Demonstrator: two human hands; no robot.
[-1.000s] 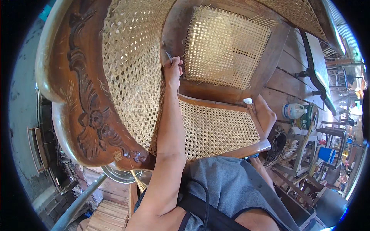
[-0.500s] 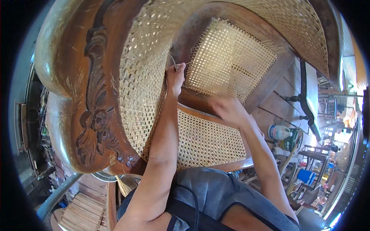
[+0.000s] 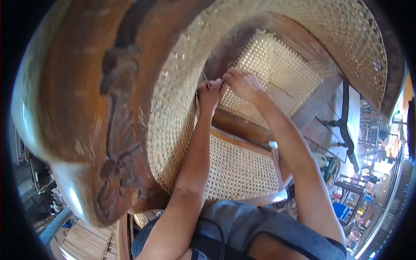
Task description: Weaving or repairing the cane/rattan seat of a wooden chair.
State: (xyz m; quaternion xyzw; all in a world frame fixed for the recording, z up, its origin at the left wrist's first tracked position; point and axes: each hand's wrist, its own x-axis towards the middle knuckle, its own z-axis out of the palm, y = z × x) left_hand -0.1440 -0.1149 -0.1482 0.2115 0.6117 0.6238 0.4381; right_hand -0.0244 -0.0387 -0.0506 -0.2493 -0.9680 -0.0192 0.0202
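Note:
A woven cane panel (image 3: 277,65) fills a square opening in a dark wooden frame (image 3: 232,119), with short cane ends along its border. At the panel's left edge my left hand (image 3: 209,97) is closed, pinching a thin curved strip (image 3: 205,77) that sticks up past the thumb. Close beside it, my right hand (image 3: 245,84) reaches over the panel's left corner with fingers bent together. Whatever lies between those fingertips is hidden. Behind my left forearm curves a tall cane side (image 3: 173,125) of the same piece of furniture.
Carved, polished wood (image 3: 123,164) rises on the left. A lower cane panel (image 3: 240,169) lies between my forearms. Another curved cane side (image 3: 351,47) stands at upper right. Beyond are a dark wooden leg (image 3: 345,117), a blue container (image 3: 342,211) and wooden slats (image 3: 89,238).
My right hand has moved up and left from the panel's near edge to beside my left hand. The view has shifted, so the furniture sits further right and lower.

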